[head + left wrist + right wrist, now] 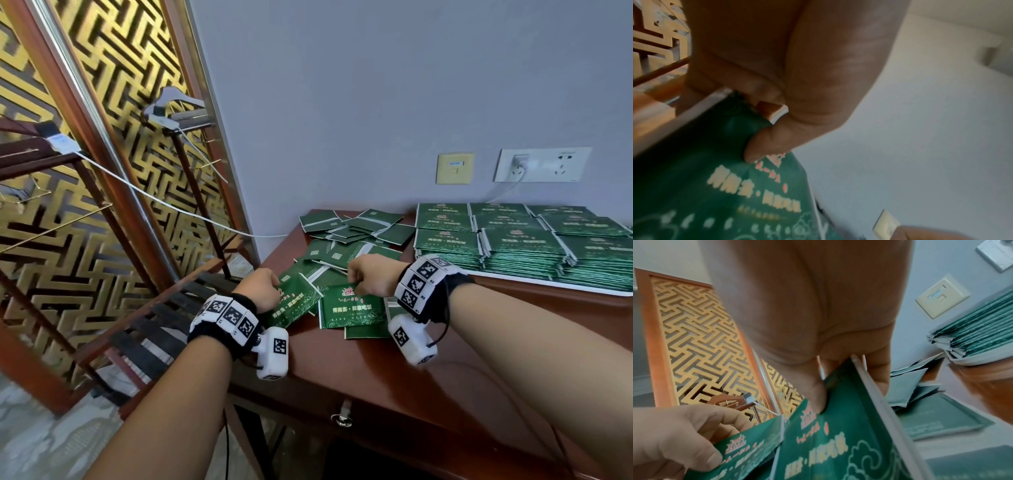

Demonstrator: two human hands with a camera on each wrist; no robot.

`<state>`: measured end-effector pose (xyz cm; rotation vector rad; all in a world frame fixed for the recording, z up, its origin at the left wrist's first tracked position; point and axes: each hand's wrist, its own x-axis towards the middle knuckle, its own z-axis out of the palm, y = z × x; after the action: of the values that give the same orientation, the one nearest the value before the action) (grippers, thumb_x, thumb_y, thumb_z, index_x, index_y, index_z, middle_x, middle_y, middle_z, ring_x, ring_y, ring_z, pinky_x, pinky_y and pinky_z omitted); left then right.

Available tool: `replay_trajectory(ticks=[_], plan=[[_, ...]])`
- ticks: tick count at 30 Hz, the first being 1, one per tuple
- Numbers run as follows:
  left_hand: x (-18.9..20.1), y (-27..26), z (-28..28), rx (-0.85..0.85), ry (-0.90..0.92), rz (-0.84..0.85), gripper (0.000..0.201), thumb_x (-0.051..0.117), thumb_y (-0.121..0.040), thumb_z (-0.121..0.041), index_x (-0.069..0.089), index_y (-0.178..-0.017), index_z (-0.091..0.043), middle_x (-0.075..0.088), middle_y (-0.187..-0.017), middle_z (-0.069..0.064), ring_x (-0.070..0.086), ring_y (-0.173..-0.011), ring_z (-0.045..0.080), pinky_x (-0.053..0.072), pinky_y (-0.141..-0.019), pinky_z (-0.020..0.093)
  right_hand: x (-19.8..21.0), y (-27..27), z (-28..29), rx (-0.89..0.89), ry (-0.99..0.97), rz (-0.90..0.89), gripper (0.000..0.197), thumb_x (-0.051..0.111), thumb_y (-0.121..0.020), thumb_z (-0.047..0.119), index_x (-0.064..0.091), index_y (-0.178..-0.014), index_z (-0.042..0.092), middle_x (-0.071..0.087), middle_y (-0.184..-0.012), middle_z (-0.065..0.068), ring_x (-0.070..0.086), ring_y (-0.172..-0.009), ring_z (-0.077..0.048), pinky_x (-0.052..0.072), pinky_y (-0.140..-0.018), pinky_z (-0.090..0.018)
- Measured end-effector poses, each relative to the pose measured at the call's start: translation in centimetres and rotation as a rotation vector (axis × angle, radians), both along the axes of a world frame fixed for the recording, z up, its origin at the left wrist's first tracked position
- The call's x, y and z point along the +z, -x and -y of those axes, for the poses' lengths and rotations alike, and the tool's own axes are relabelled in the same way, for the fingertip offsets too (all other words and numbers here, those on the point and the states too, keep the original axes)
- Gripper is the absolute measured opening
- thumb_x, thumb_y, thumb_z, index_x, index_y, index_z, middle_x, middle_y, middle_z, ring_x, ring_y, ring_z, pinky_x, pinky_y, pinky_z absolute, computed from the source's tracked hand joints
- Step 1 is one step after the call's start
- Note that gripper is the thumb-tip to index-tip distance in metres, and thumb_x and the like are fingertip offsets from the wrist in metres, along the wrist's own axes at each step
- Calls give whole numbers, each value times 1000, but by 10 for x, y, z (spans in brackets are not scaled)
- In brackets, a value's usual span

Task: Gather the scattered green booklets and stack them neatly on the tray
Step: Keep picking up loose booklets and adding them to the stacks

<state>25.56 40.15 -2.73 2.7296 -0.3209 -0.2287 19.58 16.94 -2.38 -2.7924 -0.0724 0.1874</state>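
My left hand (263,287) pinches the top edge of a green booklet (291,305) lifted off the table; thumb and fingers squeeze that booklet (719,186) in the left wrist view. Beside it, my right hand (368,277) grips another green booklet (352,310), and the right wrist view shows its fingers curled round the booklet's (838,443) top edge. Scattered booklets (349,233) lie loose behind both hands. Neat booklet stacks (520,240) fill the white tray (582,287) at the back right.
The brown wooden table (394,370) has a drawer with a keyhole at its front. A wooden rack (144,308) and a gold lattice screen (102,85) stand to the left. Wall sockets (541,164) with a plugged cable sit above the tray.
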Motion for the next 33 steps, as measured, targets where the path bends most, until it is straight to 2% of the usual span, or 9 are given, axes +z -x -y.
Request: replay_trajectory(ticks=[3, 7, 10, 13, 18, 23, 27, 31, 33], plan=[[20, -1, 11, -21, 99, 16, 29, 59, -83, 0, 59, -109, -12, 63, -115, 10, 60, -103, 24, 49, -85, 29, 10, 6, 14, -18, -78, 37, 21, 71, -82, 10, 58, -94, 21, 58, -96, 3, 58, -92, -19, 45, -80, -27], [50, 1, 40, -57, 284, 15, 29, 69, -78, 6, 61, -100, -11, 63, -97, 5, 61, -83, 19, 52, -71, 27, 33, 20, 45, -69, -163, 102, 20, 72, -81, 7, 61, -91, 20, 61, -90, 3, 58, -83, -16, 45, -74, -26], [67, 2, 79, -106, 422, 24, 26, 72, -79, 2, 61, -97, -14, 58, -90, -3, 56, -72, 8, 41, -57, 16, 52, 35, 86, -156, -182, 171, 21, 75, -78, 6, 65, -87, 22, 61, -83, 7, 59, -77, -13, 44, -68, -22], [76, 0, 124, -148, 527, 43, 27, 76, -75, 2, 63, -83, -21, 64, -96, 2, 59, -79, 11, 46, -73, 22, 68, 49, 133, -244, -202, 220, 21, 75, -78, 3, 69, -89, 20, 65, -84, 8, 62, -80, -12, 48, -75, -23], [90, -4, 210, -219, 675, -15, 30, 77, -71, 7, 68, -83, -19, 71, -96, 6, 68, -89, 25, 53, -92, 47, 85, 67, 218, -433, -214, 349, 19, 75, -78, 2, 73, -92, 14, 71, -95, -2, 66, -86, -16, 54, -87, -30], [85, -29, 281, -267, 708, -59, 29, 78, -70, 7, 69, -82, -17, 72, -98, 10, 69, -89, 28, 55, -89, 47, 88, 70, 288, -572, -194, 403, 18, 70, -80, 1, 70, -86, 18, 69, -95, -4, 63, -78, -15, 53, -73, -28], [73, -49, 321, -288, 706, -125, 25, 70, -77, 12, 67, -86, -11, 69, -101, 16, 66, -70, 21, 57, -65, 30, 82, 60, 328, -637, -202, 385, 24, 67, -80, 0, 68, -80, 23, 68, -91, -2, 61, -77, -15, 48, -69, -23], [54, -79, 347, -269, 690, -173, 26, 65, -81, 13, 67, -85, -12, 67, -96, 15, 66, -79, 28, 58, -81, 41, 75, 39, 354, -637, -234, 323, 32, 61, -80, -4, 65, -75, 27, 66, -84, 0, 62, -76, -16, 54, -69, -29], [44, -95, 356, -270, 666, -184, 25, 65, -82, 12, 68, -86, -12, 67, -98, 15, 65, -80, 27, 57, -81, 39, 70, 26, 363, -628, -280, 300, 28, 63, -79, -5, 67, -77, 23, 66, -84, -2, 63, -75, -18, 56, -70, -32]])
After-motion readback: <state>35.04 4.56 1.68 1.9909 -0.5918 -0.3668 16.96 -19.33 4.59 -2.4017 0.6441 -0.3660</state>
